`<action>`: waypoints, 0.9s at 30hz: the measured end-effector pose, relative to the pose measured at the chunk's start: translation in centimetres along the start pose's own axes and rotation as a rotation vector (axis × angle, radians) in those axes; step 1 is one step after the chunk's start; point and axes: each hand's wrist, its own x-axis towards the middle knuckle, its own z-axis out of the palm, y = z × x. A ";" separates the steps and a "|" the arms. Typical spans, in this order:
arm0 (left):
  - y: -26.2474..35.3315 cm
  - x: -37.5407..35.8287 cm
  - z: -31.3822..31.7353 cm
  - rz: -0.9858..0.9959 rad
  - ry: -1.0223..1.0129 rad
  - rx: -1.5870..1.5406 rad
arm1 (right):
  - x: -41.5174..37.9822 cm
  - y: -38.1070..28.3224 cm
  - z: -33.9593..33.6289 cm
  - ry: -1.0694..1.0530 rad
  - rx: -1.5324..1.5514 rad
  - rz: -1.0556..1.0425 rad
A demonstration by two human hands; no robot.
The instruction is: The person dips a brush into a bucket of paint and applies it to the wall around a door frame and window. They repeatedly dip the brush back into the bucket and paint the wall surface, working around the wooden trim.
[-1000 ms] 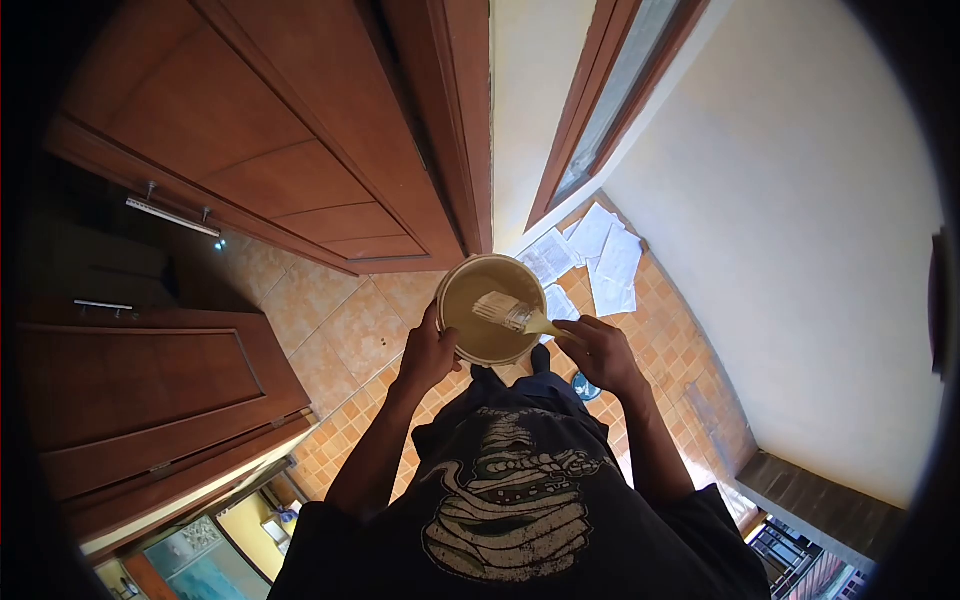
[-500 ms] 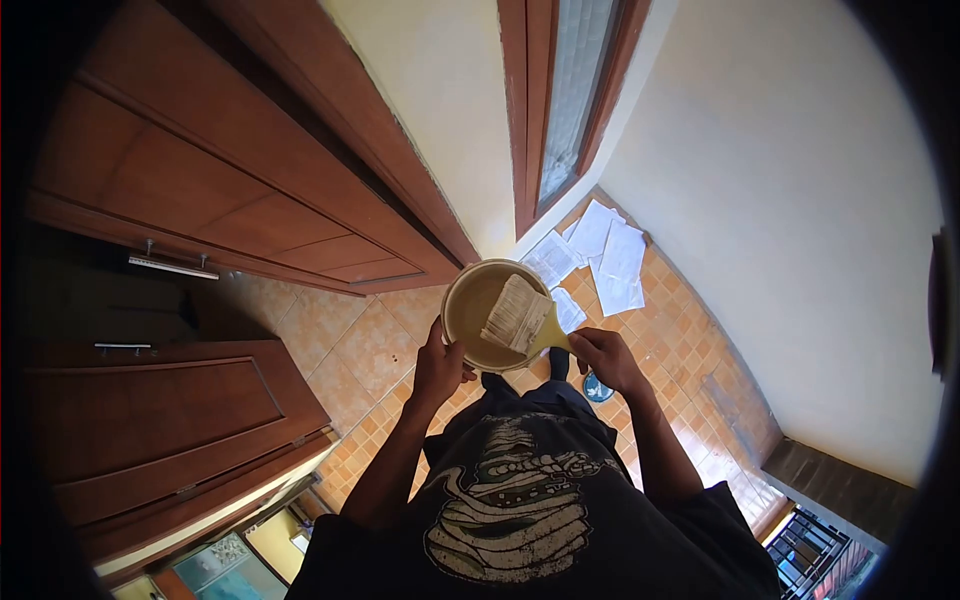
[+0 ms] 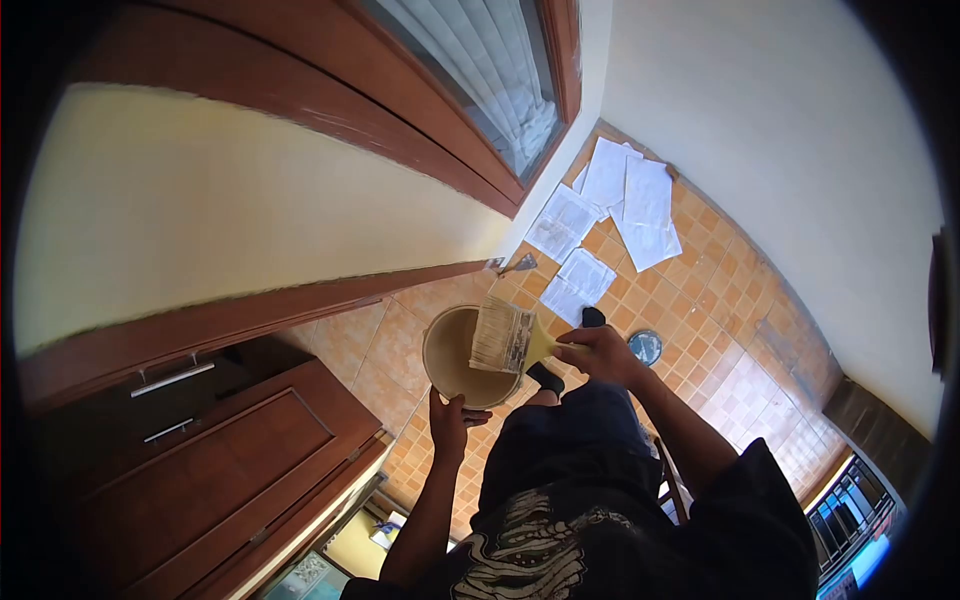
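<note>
My right hand [image 3: 600, 355] is closed round the yellow handle of the wide brush [image 3: 502, 335], fingers pinching it at its end; the bristles lie beyond my fingertips, to their left, angled over the right part of the bucket's mouth; whether they touch the rim I cannot tell. My left hand [image 3: 449, 422] supports the bucket [image 3: 444, 350] at its near side, fingers bent against the outer wall just below the rim; where some of the tips end I cannot tell; the bucket sits directly beyond those fingers, its mouth turned up towards me. Past the brush, a scraper [image 3: 521, 264] lies on the tiled floor [image 3: 690, 300] by the wall's foot; white papers [image 3: 648, 195] are spread in the corner farther off; a round blue-and-white lid [image 3: 645, 347] rests near my right wrist in view, down on the tiles.
</note>
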 end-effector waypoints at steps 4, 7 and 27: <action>-4.6 6.3 0.7 -0.021 0.045 0.038 | 8.1 6.3 0.0 0.083 0.009 0.007; -8.6 11.3 1.1 -0.019 0.056 0.051 | 13.8 12.4 1.1 0.134 0.058 0.053; -28.1 23.4 -1.0 -0.236 0.166 -0.037 | 30.4 31.1 6.7 0.415 -0.615 -0.214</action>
